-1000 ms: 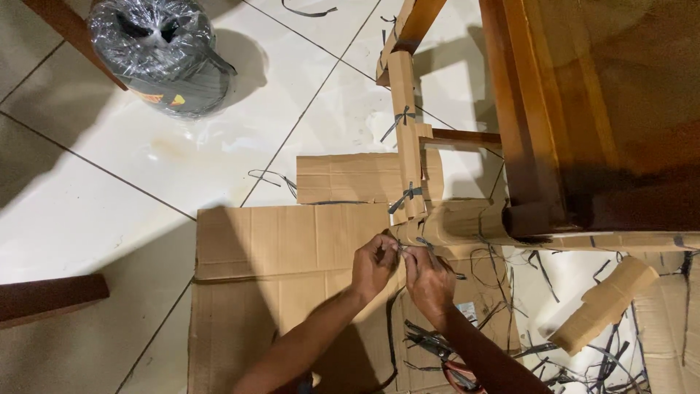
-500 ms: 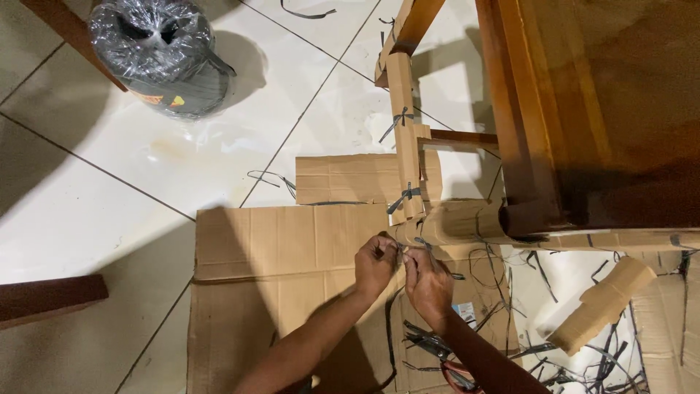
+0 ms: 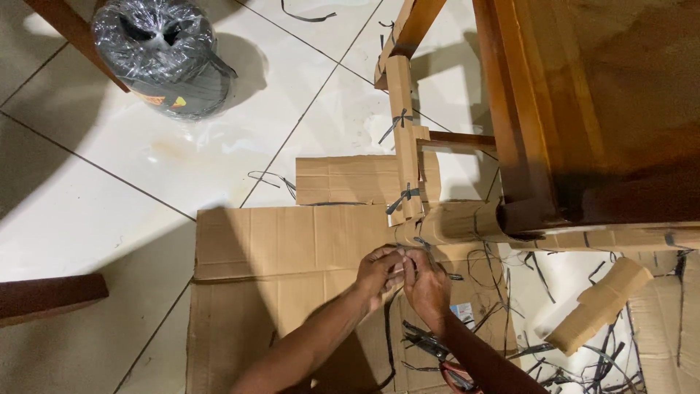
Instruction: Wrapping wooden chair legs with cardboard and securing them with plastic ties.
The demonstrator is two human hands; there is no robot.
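1. Upper left of the frame: a roll of dark strapping wrapped in clear film point(image 3: 164, 55) stands on the white tiled floor point(image 3: 109, 190), well apart from the hands. It sits where it sat a second ago.
2. Lower left: the end of a dark wooden piece point(image 3: 47, 298) lies on the floor, unmoved.
3. Lower centre: a flattened cardboard sheet point(image 3: 284, 255) covers the floor beneath both forearms.
4. Centre: the left hand point(image 3: 377, 273) has dropped slightly and closed in against the right hand since the earlier views. Its fingers are now curled and pressed together around a thin dark strap point(image 3: 421, 241); the strap end inside the grip is hidden.
5. Just right of centre: the right hand point(image 3: 426, 284) meets the left, knuckle to knuckle, its fingers pinching the same strap. Half a second ago a small gap showed between the two hands; it is now gone. By judgement, the strap is being drawn tight or knotted.
6. Above the hands: the strap runs to a cardboard-wrapped furniture leg point(image 3: 456, 222), which lies across the frame's middle. Two tied straps already hold cardboard on the upright rail point(image 3: 403, 131) above it.
7. Upper right: the dark brown wooden furniture frame point(image 3: 583, 109) has not visibly shifted, apart from a small drift of the camera.
8. Lower right: loose strap offcuts point(image 3: 576, 365) and a folded cardboard scrap point(image 3: 598, 306) lie scattered on the floor.
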